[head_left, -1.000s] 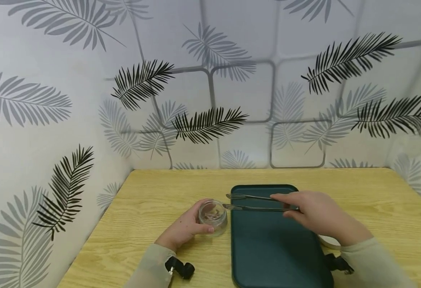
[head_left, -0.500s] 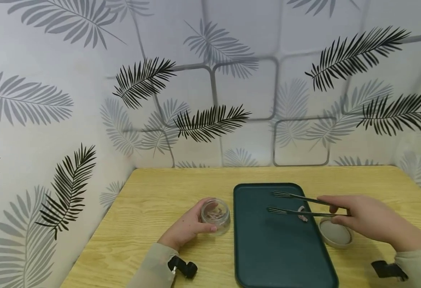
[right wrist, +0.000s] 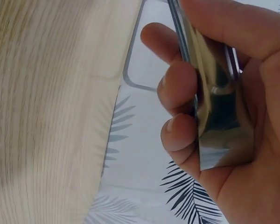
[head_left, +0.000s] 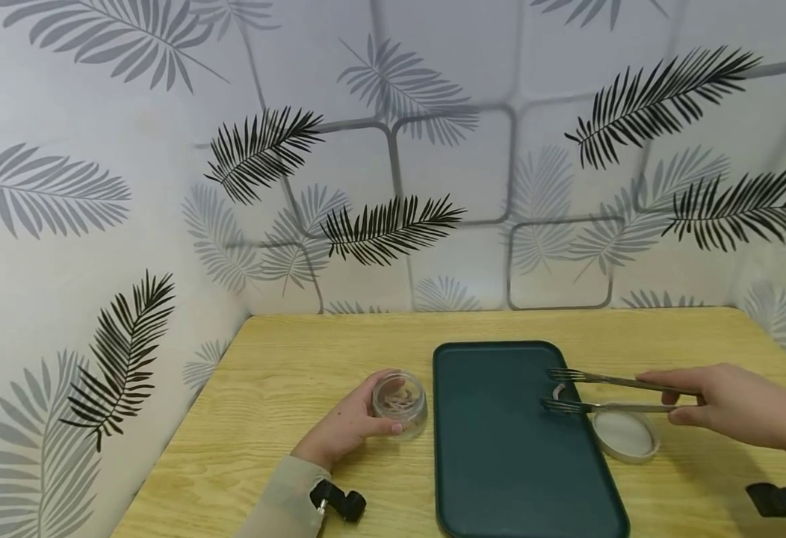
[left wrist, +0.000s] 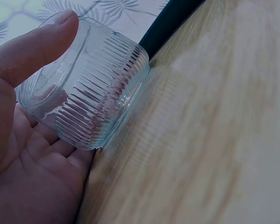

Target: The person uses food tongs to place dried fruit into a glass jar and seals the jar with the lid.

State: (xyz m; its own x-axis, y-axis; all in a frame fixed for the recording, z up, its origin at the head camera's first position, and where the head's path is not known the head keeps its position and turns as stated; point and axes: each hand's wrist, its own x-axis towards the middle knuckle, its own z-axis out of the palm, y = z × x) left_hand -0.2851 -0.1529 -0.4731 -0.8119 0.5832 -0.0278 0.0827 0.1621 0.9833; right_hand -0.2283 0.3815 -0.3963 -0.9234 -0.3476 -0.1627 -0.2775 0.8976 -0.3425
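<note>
My left hand point(head_left: 353, 418) holds a small ribbed glass jar point(head_left: 400, 407) standing on the table, thumb on the near side. Inside lie several thin pinkish-brown pieces point(head_left: 398, 397); the left wrist view shows them blurred through the glass point(left wrist: 93, 79). In my right hand point(head_left: 736, 403) are metal tongs point(head_left: 624, 382), gripped near the back end, as the right wrist view shows point(right wrist: 219, 112). Their slotted tips are spread apart over the right side of a dark green tray point(head_left: 514, 463). One small curled piece point(head_left: 558, 391) shows on the tray between the tips.
A round white lid point(head_left: 624, 435) lies on the wooden table point(head_left: 285, 351) against the tray's right edge, partly under the tongs. Leaf-patterned wall covering point(head_left: 447, 261) stands behind the table and at both sides.
The tongs and my right hand have moved right, from near the jar's mouth to the tray's right edge. The small piece on the tray and the lid have come into sight. My left hand stays put.
</note>
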